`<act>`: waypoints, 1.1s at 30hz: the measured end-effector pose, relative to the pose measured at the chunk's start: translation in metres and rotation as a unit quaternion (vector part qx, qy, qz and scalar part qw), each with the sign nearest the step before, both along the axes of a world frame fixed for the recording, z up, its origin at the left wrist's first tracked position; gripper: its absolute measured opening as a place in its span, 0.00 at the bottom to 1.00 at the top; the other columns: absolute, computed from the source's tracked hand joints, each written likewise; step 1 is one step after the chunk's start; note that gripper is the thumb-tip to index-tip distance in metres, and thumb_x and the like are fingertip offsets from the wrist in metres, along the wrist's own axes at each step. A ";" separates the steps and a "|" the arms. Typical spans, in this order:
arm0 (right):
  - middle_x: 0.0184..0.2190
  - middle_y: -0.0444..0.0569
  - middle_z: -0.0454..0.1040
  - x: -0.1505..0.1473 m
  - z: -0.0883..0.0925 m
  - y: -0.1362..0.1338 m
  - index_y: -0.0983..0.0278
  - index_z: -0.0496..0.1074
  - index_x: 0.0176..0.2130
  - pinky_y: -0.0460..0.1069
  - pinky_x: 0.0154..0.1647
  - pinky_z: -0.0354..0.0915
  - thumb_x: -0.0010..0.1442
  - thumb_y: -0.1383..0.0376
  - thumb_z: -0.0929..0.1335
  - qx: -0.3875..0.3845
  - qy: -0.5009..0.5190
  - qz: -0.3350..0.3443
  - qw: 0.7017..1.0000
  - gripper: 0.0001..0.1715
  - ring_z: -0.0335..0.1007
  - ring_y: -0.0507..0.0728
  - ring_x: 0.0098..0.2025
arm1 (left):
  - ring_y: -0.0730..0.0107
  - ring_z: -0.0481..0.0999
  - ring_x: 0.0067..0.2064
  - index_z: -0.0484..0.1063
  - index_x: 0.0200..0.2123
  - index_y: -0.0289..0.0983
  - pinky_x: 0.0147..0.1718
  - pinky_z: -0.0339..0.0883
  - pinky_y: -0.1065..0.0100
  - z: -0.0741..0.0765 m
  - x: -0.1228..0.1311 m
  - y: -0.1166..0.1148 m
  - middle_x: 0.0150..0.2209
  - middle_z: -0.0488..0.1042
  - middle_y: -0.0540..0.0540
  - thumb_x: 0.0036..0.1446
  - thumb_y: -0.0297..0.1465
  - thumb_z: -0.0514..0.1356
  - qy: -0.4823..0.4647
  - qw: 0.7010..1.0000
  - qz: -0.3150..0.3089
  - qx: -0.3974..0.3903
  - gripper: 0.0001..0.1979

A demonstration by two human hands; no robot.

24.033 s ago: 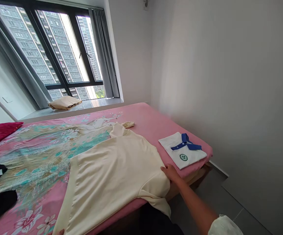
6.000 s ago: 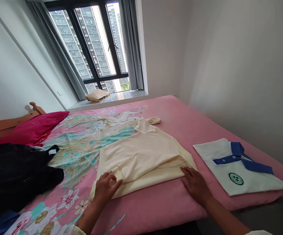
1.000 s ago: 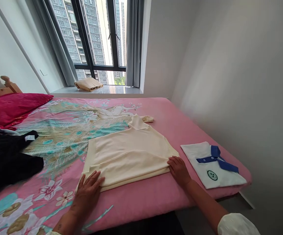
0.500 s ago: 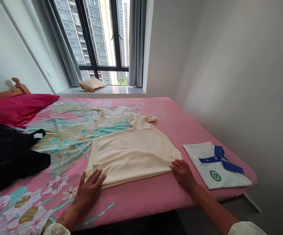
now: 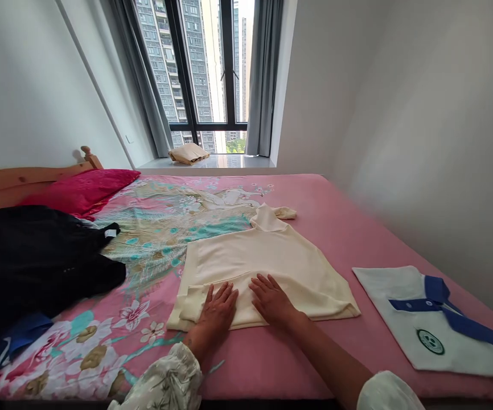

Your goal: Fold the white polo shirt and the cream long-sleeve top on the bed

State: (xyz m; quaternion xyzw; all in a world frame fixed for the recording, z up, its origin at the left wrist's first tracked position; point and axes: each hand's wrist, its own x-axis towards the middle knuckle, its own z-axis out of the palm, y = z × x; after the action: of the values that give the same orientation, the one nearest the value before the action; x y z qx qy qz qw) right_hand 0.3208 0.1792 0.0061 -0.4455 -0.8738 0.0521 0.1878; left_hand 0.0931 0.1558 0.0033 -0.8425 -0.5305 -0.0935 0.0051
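Observation:
A cream high-necked garment (image 5: 246, 256) lies flat on the bed, its collar toward the window and one long side folded over along the near edge. My left hand (image 5: 218, 307) rests palm down on the folded layer, left of its middle, fingers stretched out. Close beside it, my right hand (image 5: 272, 299) lies flat on the same layer with fingers extended. Neither hand grips the fabric.
A folded white polo shirt (image 5: 404, 319) with a blue collar lies at the right. Black clothes (image 5: 45, 256) are heaped at the left, near a red pillow (image 5: 88, 191). Folded beige cloth (image 5: 189, 153) sits on the windowsill (image 5: 238, 162).
Both hands have moved from the garment's two ends to its middle and now lie close together. The view has turned slightly left.

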 end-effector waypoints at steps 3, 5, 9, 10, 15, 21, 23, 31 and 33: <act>0.64 0.51 0.54 0.018 -0.023 0.012 0.64 0.59 0.61 0.64 0.65 0.39 0.63 0.56 0.58 -0.075 -0.069 -0.062 0.993 0.30 0.44 0.62 0.66 | 0.50 0.46 0.67 0.56 0.62 0.38 0.62 0.32 0.41 -0.011 -0.018 -0.003 0.65 0.53 0.39 0.57 0.44 0.51 0.023 0.994 0.103 -0.027 0.32; 0.66 0.50 0.49 0.035 -0.036 0.016 0.63 0.53 0.64 0.64 0.65 0.38 0.64 0.53 0.56 -0.094 -0.083 -0.114 0.986 0.33 0.41 0.61 0.67 | 0.47 0.41 0.67 0.52 0.64 0.36 0.61 0.28 0.40 -0.015 -0.029 -0.005 0.67 0.47 0.39 0.55 0.50 0.51 0.034 0.986 0.160 -0.043 0.38; 0.66 0.48 0.46 0.051 -0.048 0.016 0.62 0.48 0.65 0.63 0.66 0.34 0.64 0.49 0.53 -0.090 -0.083 -0.149 0.981 0.36 0.38 0.59 0.68 | 0.50 0.38 0.68 0.48 0.65 0.36 0.61 0.24 0.43 -0.017 -0.033 -0.005 0.68 0.42 0.39 0.54 0.52 0.49 0.045 0.979 0.186 -0.071 0.41; 0.67 0.48 0.46 0.051 -0.048 0.015 0.62 0.48 0.65 0.63 0.66 0.33 0.64 0.49 0.53 -0.088 -0.083 -0.149 0.981 0.36 0.38 0.58 0.68 | 0.50 0.38 0.68 0.48 0.65 0.36 0.61 0.24 0.43 -0.017 -0.032 -0.004 0.68 0.42 0.39 0.54 0.52 0.48 0.047 0.978 0.186 -0.076 0.41; 0.67 0.47 0.46 0.045 -0.046 0.014 0.61 0.48 0.66 0.62 0.66 0.33 0.65 0.48 0.51 -0.083 -0.079 -0.146 0.983 0.36 0.37 0.58 0.68 | 0.51 0.37 0.68 0.47 0.65 0.36 0.61 0.21 0.43 -0.013 -0.028 -0.002 0.68 0.41 0.42 0.54 0.52 0.47 0.052 0.976 0.191 -0.088 0.40; 0.67 0.50 0.45 0.046 -0.046 0.014 0.63 0.49 0.66 0.62 0.66 0.33 0.63 0.45 0.53 -0.081 -0.072 -0.176 0.978 0.40 0.35 0.62 0.68 | 0.51 0.37 0.68 0.47 0.65 0.37 0.60 0.21 0.42 -0.005 -0.029 0.004 0.68 0.40 0.42 0.53 0.54 0.46 0.066 0.971 0.194 -0.125 0.42; 0.67 0.51 0.45 0.045 -0.046 0.016 0.63 0.49 0.65 0.63 0.66 0.33 0.63 0.45 0.53 -0.084 -0.067 -0.183 0.977 0.40 0.36 0.63 0.68 | 0.50 0.38 0.68 0.47 0.65 0.37 0.60 0.21 0.42 -0.004 -0.029 0.006 0.68 0.41 0.42 0.52 0.55 0.46 0.073 0.968 0.196 -0.138 0.43; 0.63 0.54 0.55 0.065 -0.012 0.019 0.66 0.56 0.62 0.62 0.65 0.43 0.60 0.55 0.59 -0.115 0.012 -0.152 0.982 0.34 0.44 0.62 0.66 | 0.51 0.40 0.68 0.51 0.64 0.38 0.61 0.24 0.41 -0.016 -0.035 0.010 0.67 0.43 0.42 0.53 0.53 0.48 0.073 0.978 0.181 -0.068 0.40; 0.61 0.53 0.59 0.090 -0.003 0.003 0.66 0.59 0.60 0.60 0.66 0.44 0.57 0.64 0.59 -0.043 0.056 -0.154 0.986 0.32 0.46 0.60 0.66 | 0.50 0.43 0.67 0.55 0.63 0.41 0.61 0.24 0.40 -0.018 -0.044 0.003 0.67 0.46 0.42 0.53 0.51 0.50 0.066 0.990 0.121 -0.028 0.37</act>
State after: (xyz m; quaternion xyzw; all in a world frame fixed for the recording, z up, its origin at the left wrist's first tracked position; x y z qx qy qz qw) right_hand 0.4112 0.1817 0.0029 -0.5787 -0.7798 0.0853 0.2231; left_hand 0.0488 0.1589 -0.0143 -0.7761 -0.6297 -0.0214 0.0278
